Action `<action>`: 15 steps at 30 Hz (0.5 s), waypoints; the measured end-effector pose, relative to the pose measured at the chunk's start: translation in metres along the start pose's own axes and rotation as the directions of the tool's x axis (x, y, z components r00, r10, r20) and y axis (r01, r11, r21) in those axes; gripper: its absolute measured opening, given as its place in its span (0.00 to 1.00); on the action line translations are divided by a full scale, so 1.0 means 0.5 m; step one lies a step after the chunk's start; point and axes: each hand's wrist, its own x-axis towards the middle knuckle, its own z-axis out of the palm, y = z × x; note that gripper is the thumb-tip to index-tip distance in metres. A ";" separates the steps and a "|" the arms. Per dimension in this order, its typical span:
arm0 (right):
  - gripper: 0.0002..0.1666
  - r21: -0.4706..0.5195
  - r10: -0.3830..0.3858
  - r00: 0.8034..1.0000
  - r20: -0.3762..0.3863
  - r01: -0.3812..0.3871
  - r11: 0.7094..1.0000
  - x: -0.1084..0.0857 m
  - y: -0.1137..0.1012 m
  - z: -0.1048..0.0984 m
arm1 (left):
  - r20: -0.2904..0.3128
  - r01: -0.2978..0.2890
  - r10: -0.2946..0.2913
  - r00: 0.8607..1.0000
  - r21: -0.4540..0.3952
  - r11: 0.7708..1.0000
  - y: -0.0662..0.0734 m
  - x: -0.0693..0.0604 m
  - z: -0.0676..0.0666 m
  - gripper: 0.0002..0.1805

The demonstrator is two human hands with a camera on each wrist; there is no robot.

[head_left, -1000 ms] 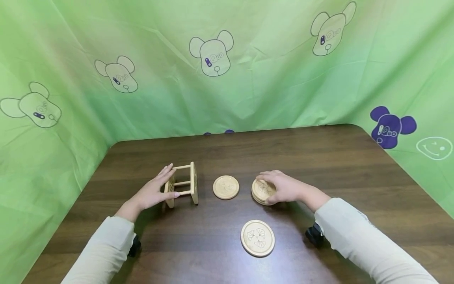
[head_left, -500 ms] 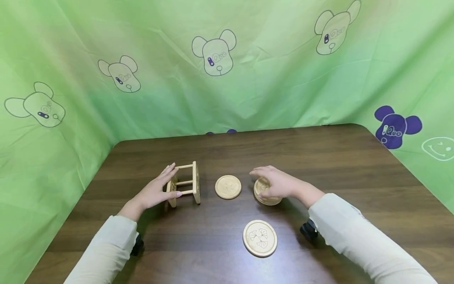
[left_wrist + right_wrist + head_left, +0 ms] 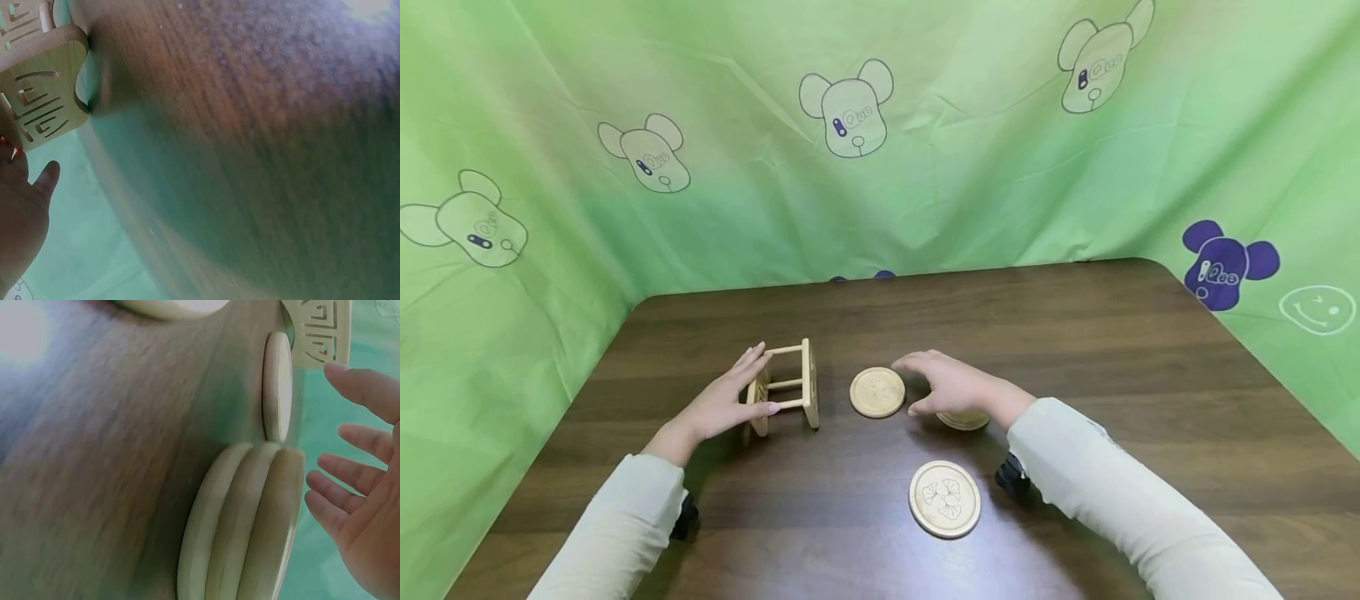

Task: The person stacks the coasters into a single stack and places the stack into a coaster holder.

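My left hand (image 3: 724,406) is at the left panel of a small pale wooden coaster rack (image 3: 810,383), its fingers nearly straight and the thumb spread toward the near rod. In the left wrist view, the thumb stands apart from the rack's carved panel (image 3: 40,94); finger contact is partly hidden. My right hand (image 3: 951,385) hovers, fingers spread and holding nothing, between a single round wooden coaster (image 3: 877,392) and a stack of three coasters (image 3: 240,531). The hand covers most of that stack in the head view. Nearer me lies another coaster (image 3: 945,499) with an engraved leaf pattern.
Everything stands on a dark brown wooden table (image 3: 1075,350). A green cloth (image 3: 970,167) printed with bear heads hangs behind and at both sides of it.
My right hand has let go of the coaster stack and moved left toward the single coaster. The left hand and the rack have stayed in place.
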 end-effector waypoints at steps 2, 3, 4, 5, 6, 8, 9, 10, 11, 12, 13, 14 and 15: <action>0.36 -0.009 -0.012 1.000 -0.005 0.012 1.000 0.008 -0.002 0.002 | 0.005 0.000 0.000 1.000 0.003 1.000 0.000 0.002 -0.001 0.45; 0.36 -0.012 -0.021 1.000 -0.008 0.021 1.000 0.012 -0.003 0.004 | 0.007 0.002 -0.002 1.000 0.002 1.000 0.000 0.003 -0.002 0.46; 0.35 -0.013 -0.031 0.999 -0.011 0.031 0.999 0.016 -0.004 0.005 | 0.008 0.003 -0.003 1.000 0.000 1.000 0.001 0.003 -0.002 0.46; 0.35 -0.018 -0.045 0.999 -0.017 0.045 0.999 0.020 -0.005 0.007 | 0.009 0.004 -0.004 1.000 -0.003 1.000 0.001 0.003 -0.002 0.46; 0.35 -0.019 -0.056 0.998 -0.020 0.055 0.998 0.024 -0.006 0.009 | 0.012 0.008 -0.008 1.000 -0.004 1.000 0.001 0.003 -0.003 0.46; 0.35 -0.013 -0.064 0.998 -0.019 0.064 0.998 0.030 -0.011 0.013 | 0.015 0.008 -0.008 1.000 -0.006 1.000 0.001 0.003 -0.003 0.46; 0.36 -0.009 -0.061 0.998 -0.016 0.061 0.998 0.033 -0.012 0.015 | 0.015 0.012 -0.012 1.000 -0.007 1.000 0.001 0.002 -0.003 0.46; 0.36 -0.002 -0.054 0.998 -0.012 0.054 0.999 0.035 -0.015 0.017 | 0.016 0.012 -0.012 1.000 -0.007 1.000 0.001 0.002 -0.003 0.46; 0.37 0.004 -0.042 0.999 -0.007 0.042 0.999 0.038 -0.017 0.019 | 0.018 0.012 -0.012 1.000 -0.006 1.000 0.000 0.002 -0.003 0.46; 0.37 0.011 -0.027 1.000 0.001 0.027 1.000 0.040 -0.019 0.021 | 0.018 0.011 -0.011 1.000 -0.005 1.000 -0.001 0.002 -0.003 0.46; 0.38 0.016 -0.013 1.000 0.009 0.013 1.000 0.043 -0.020 0.023 | 0.018 0.012 -0.012 1.000 -0.005 1.000 -0.001 0.001 -0.003 0.46; 0.38 0.019 -0.002 1.000 0.015 0.001 1.000 0.045 -0.021 0.025 | 0.019 0.014 -0.013 1.000 -0.005 1.000 -0.001 0.001 -0.002 0.46; 0.38 0.020 0.008 1.000 0.021 -0.008 1.000 0.048 -0.022 0.027 | 0.019 0.015 -0.015 1.000 -0.007 1.000 -0.001 0.001 -0.002 0.46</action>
